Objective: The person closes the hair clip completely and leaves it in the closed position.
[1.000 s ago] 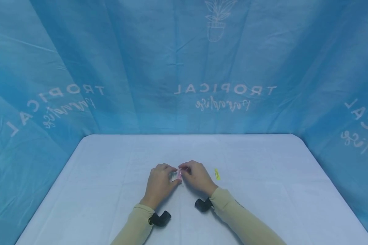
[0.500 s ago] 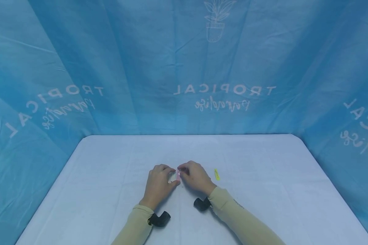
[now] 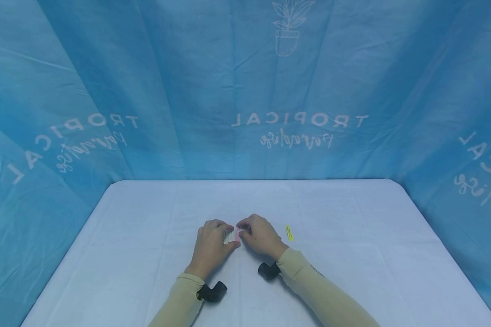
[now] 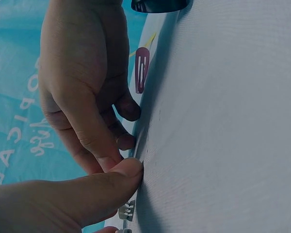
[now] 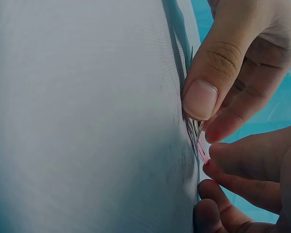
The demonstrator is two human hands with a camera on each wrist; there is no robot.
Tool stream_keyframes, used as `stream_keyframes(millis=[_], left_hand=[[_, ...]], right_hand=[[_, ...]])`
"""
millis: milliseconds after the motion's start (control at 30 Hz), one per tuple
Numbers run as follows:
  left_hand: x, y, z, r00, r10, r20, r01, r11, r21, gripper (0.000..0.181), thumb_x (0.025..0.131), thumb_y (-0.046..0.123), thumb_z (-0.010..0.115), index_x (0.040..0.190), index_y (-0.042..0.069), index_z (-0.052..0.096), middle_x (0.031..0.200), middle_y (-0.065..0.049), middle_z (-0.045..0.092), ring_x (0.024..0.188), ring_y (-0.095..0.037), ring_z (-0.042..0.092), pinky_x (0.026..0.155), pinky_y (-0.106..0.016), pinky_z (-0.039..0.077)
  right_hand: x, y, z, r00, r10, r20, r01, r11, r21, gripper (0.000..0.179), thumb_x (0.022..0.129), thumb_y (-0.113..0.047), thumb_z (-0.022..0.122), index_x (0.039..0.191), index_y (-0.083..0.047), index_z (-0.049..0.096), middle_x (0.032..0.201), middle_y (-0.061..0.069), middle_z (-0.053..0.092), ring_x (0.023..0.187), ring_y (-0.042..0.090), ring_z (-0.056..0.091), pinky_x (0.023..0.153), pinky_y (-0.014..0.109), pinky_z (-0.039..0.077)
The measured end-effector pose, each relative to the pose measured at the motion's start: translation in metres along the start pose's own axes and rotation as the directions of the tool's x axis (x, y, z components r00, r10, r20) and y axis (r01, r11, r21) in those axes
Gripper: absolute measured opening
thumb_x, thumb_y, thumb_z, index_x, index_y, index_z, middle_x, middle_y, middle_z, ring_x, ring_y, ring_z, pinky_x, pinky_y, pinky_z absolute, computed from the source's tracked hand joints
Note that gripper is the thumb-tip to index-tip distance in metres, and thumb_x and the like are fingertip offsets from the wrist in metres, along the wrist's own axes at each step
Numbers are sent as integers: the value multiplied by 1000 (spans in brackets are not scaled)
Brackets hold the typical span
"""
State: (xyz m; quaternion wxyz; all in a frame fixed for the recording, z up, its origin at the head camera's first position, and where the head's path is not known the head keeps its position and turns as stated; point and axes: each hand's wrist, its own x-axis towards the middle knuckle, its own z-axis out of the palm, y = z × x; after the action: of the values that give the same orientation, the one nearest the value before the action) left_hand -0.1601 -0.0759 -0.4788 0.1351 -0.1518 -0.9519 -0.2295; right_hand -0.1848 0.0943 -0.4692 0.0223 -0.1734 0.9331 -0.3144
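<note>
Between thumb and fingers, my left hand (image 3: 212, 243) holds a short row of silver snap hair clips (image 3: 229, 236) low over the white table. At the right end of that row is a pink hair clip (image 3: 237, 234). My right hand (image 3: 259, 234) pinches it by the edge with thumb and forefinger, as the right wrist view shows. Thin metal edges of the silver clips peek out beneath the left thumb (image 5: 201, 97). The fingers hide much of the row. In the left wrist view, the right hand's other fingers curl loosely downward.
A yellow hair clip (image 3: 289, 233) lies on the table (image 3: 352, 272) right of my right hand. Near it, a dark red snap clip (image 4: 142, 70) shows in the left wrist view. A blue printed curtain (image 3: 188, 91) surrounds the table's back and sides.
Both hands have shifted very slightly left with the clips between them. A bit more of the silver row shows inside the left hand. The yellow clip lies where it was.
</note>
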Motion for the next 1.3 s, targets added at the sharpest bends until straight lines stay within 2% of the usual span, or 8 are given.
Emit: stream_keyframes(millis=[233, 500, 767, 1033, 1300], left_hand=[[-1, 0, -1, 1000, 16, -17, -16, 1000, -10, 39, 73, 31, 90, 102, 9, 76, 104, -9, 68, 103, -30, 61, 90, -51, 46], [-1, 0, -2, 1000, -5, 5, 5, 1000, -19, 39, 74, 32, 90, 103, 10, 76, 106, -9, 68, 105, -31, 60, 92, -50, 45], [0, -1, -1, 1000, 12, -5, -13, 1000, -16, 39, 74, 32, 90, 101, 8, 76, 105, -10, 67, 105, -30, 60, 90, -50, 45], [0, -2, -1, 1000, 30, -3, -30, 1000, -7, 37, 75, 31, 89, 101, 8, 77, 105, -10, 67, 106, -31, 59, 91, -51, 45], [0, 1, -3, 1000, 22, 14, -21, 1000, -5, 37, 77, 32, 88, 104, 9, 77, 107, -10, 68, 108, -31, 59, 94, -51, 44]], right_hand=[[0, -1, -1, 1000, 4, 11, -4, 1000, 21, 23, 93, -14, 68, 114, -6, 74, 102, 7, 68, 87, 18, 61, 80, 38, 52], [0, 0, -1, 1000, 14, 19, -14, 1000, 25, 25, 92, -14, 70, 115, -6, 74, 104, 8, 67, 87, 17, 60, 80, 38, 52], [-2, -1, -2, 999, 26, 26, -26, 1000, 17, 30, 89, -15, 75, 118, -7, 72, 107, 8, 66, 88, 18, 59, 79, 38, 52], [-3, -1, -2, 999, 19, 27, -19, 1000, 1, 35, 90, -16, 75, 124, -13, 70, 105, 5, 65, 86, 16, 58, 77, 36, 51], [-3, -1, -2, 999, 19, 25, -19, 1000, -11, 32, 89, -16, 75, 120, -10, 72, 107, 7, 65, 93, 20, 61, 82, 39, 52]])
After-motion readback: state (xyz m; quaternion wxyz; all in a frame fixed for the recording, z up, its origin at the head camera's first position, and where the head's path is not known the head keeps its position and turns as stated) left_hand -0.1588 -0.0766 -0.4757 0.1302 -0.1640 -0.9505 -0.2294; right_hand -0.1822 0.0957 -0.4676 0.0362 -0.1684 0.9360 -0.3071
